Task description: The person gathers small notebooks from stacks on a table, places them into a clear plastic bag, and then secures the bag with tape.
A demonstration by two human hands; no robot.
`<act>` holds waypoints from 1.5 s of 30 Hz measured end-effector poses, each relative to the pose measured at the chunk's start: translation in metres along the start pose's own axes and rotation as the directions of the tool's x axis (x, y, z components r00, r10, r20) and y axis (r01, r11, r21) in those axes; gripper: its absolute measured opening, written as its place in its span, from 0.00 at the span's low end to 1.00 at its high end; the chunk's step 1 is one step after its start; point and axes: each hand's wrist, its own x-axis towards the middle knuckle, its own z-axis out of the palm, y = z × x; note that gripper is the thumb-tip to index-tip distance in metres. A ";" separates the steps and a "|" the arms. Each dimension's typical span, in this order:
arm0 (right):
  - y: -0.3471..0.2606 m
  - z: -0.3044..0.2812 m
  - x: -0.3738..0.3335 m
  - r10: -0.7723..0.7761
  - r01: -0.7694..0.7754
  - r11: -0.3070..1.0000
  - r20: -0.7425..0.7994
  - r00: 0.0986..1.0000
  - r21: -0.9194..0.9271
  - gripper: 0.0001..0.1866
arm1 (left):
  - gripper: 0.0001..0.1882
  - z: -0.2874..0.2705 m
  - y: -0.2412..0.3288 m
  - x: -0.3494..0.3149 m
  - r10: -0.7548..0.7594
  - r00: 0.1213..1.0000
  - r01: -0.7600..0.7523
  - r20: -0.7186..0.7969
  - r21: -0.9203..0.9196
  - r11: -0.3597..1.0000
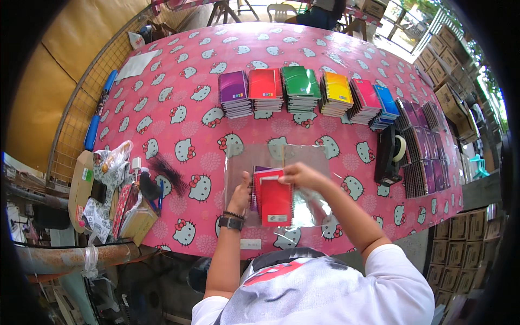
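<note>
A red spiral notebook lies back-cover up in front of me, on top of another red one with a purple notebook showing at the left. Beneath them a clear plastic sheet is spread on the table. My right hand pinches the upper right edge of the top red notebook. Against the left side of this small pile stands my left hand, fingers stretched and thumb up; whether it touches the pile is unclear. A watch and a beaded bracelet are on the left wrist.
Stacks of notebooks stand in a row beyond: purple, red, green, yellow, pink, blue. A black tape dispenser and wrapped purple packs sit right. Clutter with a cardboard box is left.
</note>
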 end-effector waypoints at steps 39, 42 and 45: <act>-0.048 -0.057 0.003 -0.452 0.460 0.886 -0.112 0.885 0.056 0.20 | 0.19 0.006 0.007 -0.014 0.037 0.998 -0.035 -0.053 0.046 0.998; -0.007 0.014 0.023 -0.481 0.427 0.758 0.021 0.877 -0.493 0.13 | 0.20 0.015 0.012 -0.012 -0.026 0.998 0.033 0.053 -0.128 0.991; -0.019 0.002 0.043 -0.634 0.440 0.546 -0.008 0.774 -0.713 0.12 | 0.22 0.015 0.011 -0.021 0.130 0.991 -0.116 -0.036 0.267 0.957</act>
